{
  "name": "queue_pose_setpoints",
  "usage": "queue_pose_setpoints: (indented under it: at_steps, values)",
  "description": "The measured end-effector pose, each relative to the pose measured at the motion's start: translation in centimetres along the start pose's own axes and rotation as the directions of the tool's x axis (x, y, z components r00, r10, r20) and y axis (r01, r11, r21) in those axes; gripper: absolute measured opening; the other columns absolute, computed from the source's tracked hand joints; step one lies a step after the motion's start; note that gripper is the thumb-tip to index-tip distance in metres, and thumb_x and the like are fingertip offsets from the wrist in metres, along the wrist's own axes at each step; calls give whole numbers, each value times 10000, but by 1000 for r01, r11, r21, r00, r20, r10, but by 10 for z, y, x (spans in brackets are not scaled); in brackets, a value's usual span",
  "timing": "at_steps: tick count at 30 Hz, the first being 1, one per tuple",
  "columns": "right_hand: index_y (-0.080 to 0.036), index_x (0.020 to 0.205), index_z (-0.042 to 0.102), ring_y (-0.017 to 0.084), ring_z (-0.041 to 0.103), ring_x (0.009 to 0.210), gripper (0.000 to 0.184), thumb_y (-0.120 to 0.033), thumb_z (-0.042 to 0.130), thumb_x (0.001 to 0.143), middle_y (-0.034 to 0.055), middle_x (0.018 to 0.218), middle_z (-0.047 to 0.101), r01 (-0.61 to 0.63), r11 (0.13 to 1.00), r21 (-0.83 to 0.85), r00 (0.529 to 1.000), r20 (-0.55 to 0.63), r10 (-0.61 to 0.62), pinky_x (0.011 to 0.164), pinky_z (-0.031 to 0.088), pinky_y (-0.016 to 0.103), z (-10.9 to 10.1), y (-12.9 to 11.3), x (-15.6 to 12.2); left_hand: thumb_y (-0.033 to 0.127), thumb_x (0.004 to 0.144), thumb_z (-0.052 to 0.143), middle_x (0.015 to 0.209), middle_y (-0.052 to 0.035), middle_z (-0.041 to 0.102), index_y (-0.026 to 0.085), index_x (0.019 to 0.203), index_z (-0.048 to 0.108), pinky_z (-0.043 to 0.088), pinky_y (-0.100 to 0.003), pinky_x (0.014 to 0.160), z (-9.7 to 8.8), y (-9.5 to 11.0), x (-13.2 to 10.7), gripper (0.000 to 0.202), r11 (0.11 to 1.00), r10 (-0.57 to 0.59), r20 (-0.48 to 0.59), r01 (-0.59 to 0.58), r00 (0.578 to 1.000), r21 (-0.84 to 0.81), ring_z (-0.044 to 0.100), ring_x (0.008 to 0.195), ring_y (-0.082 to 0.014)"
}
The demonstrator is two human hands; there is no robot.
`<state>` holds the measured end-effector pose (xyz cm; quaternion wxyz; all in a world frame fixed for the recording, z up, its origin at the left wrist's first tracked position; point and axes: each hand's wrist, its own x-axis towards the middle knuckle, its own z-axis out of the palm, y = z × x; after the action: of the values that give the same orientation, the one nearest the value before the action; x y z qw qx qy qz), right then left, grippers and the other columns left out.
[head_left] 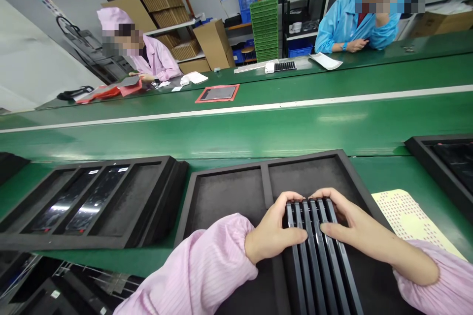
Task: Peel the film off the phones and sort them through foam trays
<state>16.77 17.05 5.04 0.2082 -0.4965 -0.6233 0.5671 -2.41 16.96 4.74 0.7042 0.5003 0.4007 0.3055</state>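
Several thin black panels (318, 256) stand on edge side by side in the right compartment of a black foam tray (225, 172). My left hand (271, 231) grips the stack from its left side, fingers curled over the far ends and thumb on top. My right hand (354, 229) holds the stack from the right, fingers hooked over the far ends and thumb laid across the panels. Both arms wear pink sleeves. The tray's left compartment holds nothing.
A second black foam tray (155, 167) at the left holds two glossy panels (81, 202). Another black tray (421, 145) sits at the right edge, a perforated yellow sheet (410, 216) beside it. Across the green conveyor (258, 128) sit a person in pink (155, 56) and one in blue (347, 24); a red-framed plate (218, 93) lies there.
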Motion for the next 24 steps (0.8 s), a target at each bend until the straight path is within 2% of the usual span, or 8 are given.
queue_pose_setpoints:
  at_steps: [4,7,15,19,21,24]
  values:
    - [-229,990,451,249,550,881,333,-398,465,704,24,911,565,-24,991,-133,992,-127,7,754,439,369,6,-3,4,220,576,610,899,-16,485,190,925,481,382,-325,801,5,5,5,373,998,-24,-139,31,990,50,470,846,-179]
    - [-237,963,458,236,559,836,320,-382,454,678,8,882,568,-42,983,-176,986,-164,13,737,438,356,8,-2,6,181,580,593,868,-7,483,196,900,483,400,-307,767,9,9,6,339,994,-31,-164,47,986,94,471,817,-168]
    - [-235,967,455,236,561,842,331,-383,449,671,14,893,572,-58,982,-178,985,-170,27,724,436,345,8,-3,4,209,610,578,824,2,506,198,911,476,410,-301,713,8,7,3,318,986,-62,-181,88,982,143,482,771,-164]
    - [-241,1049,418,245,559,890,401,-395,465,681,25,964,575,-80,986,-147,995,-77,69,743,437,353,6,-6,1,237,595,610,851,-3,497,200,944,456,413,-301,713,7,4,2,383,993,-26,-134,42,991,111,479,785,-168]
    - [-241,1087,392,242,565,862,456,-388,474,663,28,966,577,-100,983,-155,995,-42,95,731,439,356,5,-9,0,214,563,614,863,-5,487,200,951,443,412,-298,704,9,5,2,424,994,-19,-123,32,992,104,472,782,-166]
    - [-238,1078,385,228,567,766,466,-377,468,641,16,880,573,-130,970,-205,990,-71,118,698,441,358,7,-10,0,174,560,577,846,-6,478,198,947,430,410,-306,697,12,6,0,414,986,-37,-151,61,988,158,470,762,-165]
